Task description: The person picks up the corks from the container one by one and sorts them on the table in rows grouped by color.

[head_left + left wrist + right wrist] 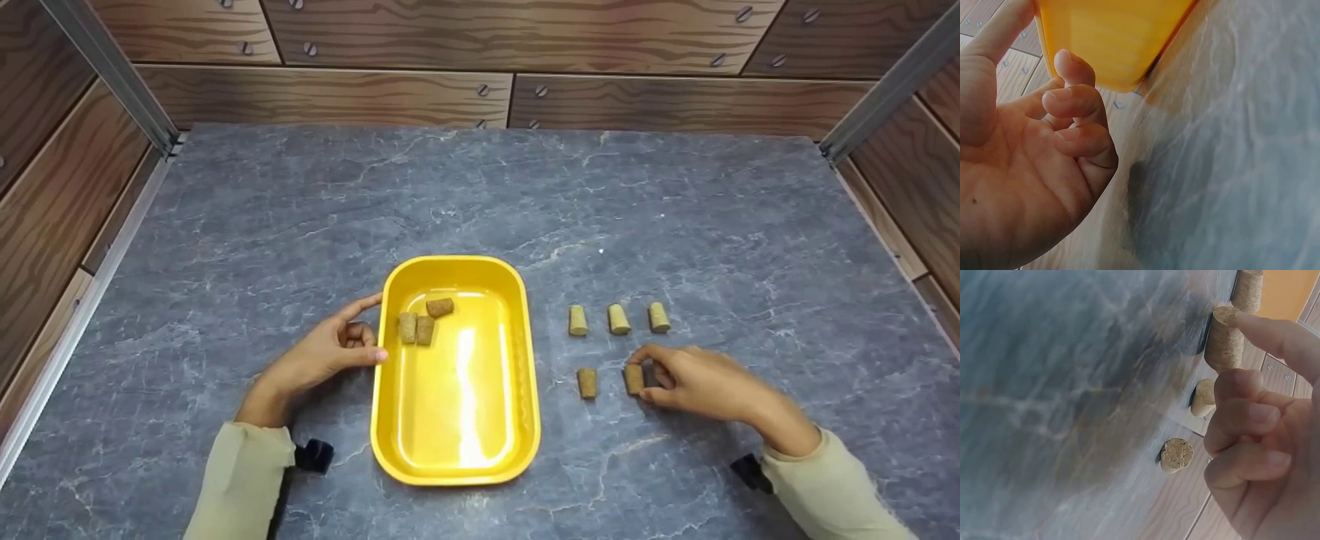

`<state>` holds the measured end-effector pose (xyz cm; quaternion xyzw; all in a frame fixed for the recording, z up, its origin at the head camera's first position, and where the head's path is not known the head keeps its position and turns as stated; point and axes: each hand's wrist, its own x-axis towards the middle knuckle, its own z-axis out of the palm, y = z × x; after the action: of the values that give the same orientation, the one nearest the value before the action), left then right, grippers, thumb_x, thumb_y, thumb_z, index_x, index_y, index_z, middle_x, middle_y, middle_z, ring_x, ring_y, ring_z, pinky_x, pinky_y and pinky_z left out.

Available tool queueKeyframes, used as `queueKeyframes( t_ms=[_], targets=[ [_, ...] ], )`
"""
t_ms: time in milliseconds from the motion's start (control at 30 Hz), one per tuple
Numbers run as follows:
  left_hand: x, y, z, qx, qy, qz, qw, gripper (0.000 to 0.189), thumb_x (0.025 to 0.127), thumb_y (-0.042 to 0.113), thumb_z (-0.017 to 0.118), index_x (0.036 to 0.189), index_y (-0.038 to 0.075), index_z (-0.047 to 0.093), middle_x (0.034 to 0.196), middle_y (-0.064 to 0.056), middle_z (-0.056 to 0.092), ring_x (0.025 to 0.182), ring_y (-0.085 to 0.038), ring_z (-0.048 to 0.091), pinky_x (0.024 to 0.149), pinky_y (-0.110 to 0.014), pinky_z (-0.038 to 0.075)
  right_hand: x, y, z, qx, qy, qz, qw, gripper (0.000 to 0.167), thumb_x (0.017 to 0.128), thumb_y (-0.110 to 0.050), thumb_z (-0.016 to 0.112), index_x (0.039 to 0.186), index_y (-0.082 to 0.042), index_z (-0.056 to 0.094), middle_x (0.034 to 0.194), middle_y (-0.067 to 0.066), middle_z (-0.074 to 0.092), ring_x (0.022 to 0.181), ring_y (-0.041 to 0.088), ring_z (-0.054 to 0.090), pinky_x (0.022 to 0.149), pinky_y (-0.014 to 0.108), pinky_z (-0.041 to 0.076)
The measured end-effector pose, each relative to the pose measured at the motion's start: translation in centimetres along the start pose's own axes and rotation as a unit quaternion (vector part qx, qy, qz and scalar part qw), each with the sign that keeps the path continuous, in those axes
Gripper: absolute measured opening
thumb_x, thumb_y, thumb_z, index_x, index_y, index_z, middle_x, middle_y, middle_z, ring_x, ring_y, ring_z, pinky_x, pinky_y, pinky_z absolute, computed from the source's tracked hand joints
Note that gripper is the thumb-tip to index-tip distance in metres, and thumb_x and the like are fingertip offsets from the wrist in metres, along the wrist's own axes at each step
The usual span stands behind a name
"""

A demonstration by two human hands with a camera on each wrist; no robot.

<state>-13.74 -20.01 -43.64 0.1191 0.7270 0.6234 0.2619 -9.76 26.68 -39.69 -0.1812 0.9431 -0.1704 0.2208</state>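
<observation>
My left hand holds the left rim of a yellow tray, thumb on the rim and index finger stretched along the outer wall. Its other fingers curl in toward the palm in the left wrist view. Inside the tray, toward its far left, lie three cork stoppers. Right of the tray, my right hand pinches a brown cork stopper between thumb and index finger, at table level. Another brown cork lies between that one and the tray. Three paler corks form a row behind them.
A grey marbled tabletop lies under everything. Wood-patterned panels enclose the back and sides, with metal posts at the far corners. A black strap piece shows at the left sleeve's cuff.
</observation>
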Motion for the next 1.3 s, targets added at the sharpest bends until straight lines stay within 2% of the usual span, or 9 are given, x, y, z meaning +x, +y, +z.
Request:
queueKeyframes(
  t_ms=[267,467,700,967,1133,1300],
  targets=[
    [0.0,0.0,0.0,0.002,-0.001,0.005,1.0000,0.086,0.085,0.016,0.074,0.153,0.007,0.022,0.083,0.000,0.056,0.072,-0.007,0.051,0.072,-0.020,0.044,-0.4,0.3,-0.4,0.012,0.005,-0.023,0.9996,0.045,0.088,-0.032,0.069,0.125,-0.009,0.059,0.070,-0.008,0.049,0.054,0.001,0.037,0.051,0.022,0.032],
    [0.0,0.0,0.0,0.001,0.001,0.001,1.0000,0.087,0.084,0.016,0.075,0.153,0.007,0.023,0.083,0.000,0.055,0.073,-0.007,0.051,0.072,-0.020,0.044,-1.4,0.2,-1.2,0.059,0.030,-0.029,0.9974,0.055,0.087,-0.034,0.070,0.132,-0.008,0.053,0.078,-0.005,0.052,0.059,0.000,0.040,0.054,0.022,0.037],
    [0.0,0.0,0.1,0.008,0.007,0.001,0.9999,0.087,0.083,0.018,0.076,0.153,0.006,0.024,0.082,0.000,0.055,0.072,-0.007,0.050,0.070,-0.020,0.043,-2.0,-0.6,-2.7,0.106,0.061,-0.043,0.9916,0.054,0.090,-0.033,0.066,0.135,-0.008,0.050,0.085,-0.001,0.053,0.061,0.003,0.042,0.053,0.023,0.039],
    [-0.2,-0.2,0.2,0.007,0.009,-0.001,0.9999,0.086,0.084,0.018,0.076,0.152,0.006,0.024,0.083,0.000,0.055,0.072,-0.008,0.050,0.070,-0.020,0.043,-1.1,-2.5,-3.9,0.095,0.115,-0.072,0.9863,0.048,0.090,-0.029,0.068,0.131,-0.010,0.054,0.084,-0.003,0.055,0.066,0.004,0.048,0.057,0.023,0.043],
    [-0.1,0.2,0.0,0.012,0.015,0.002,0.9998,0.087,0.083,0.020,0.077,0.152,0.007,0.026,0.084,-0.001,0.055,0.073,-0.009,0.050,0.070,-0.021,0.043,-0.1,-4.0,-4.6,0.098,0.150,-0.104,0.9783,0.043,0.090,-0.022,0.068,0.129,-0.009,0.056,0.082,-0.004,0.056,0.065,0.005,0.048,0.057,0.023,0.043],
    [-0.1,0.1,0.0,0.016,0.012,0.000,0.9998,0.086,0.083,0.018,0.076,0.152,0.008,0.026,0.084,-0.001,0.055,0.073,-0.009,0.049,0.070,-0.021,0.042,1.3,-5.6,-5.1,0.118,0.153,-0.135,0.9717,0.043,0.090,-0.020,0.069,0.130,-0.010,0.056,0.081,-0.005,0.056,0.065,0.006,0.049,0.058,0.022,0.043]
  ],
)
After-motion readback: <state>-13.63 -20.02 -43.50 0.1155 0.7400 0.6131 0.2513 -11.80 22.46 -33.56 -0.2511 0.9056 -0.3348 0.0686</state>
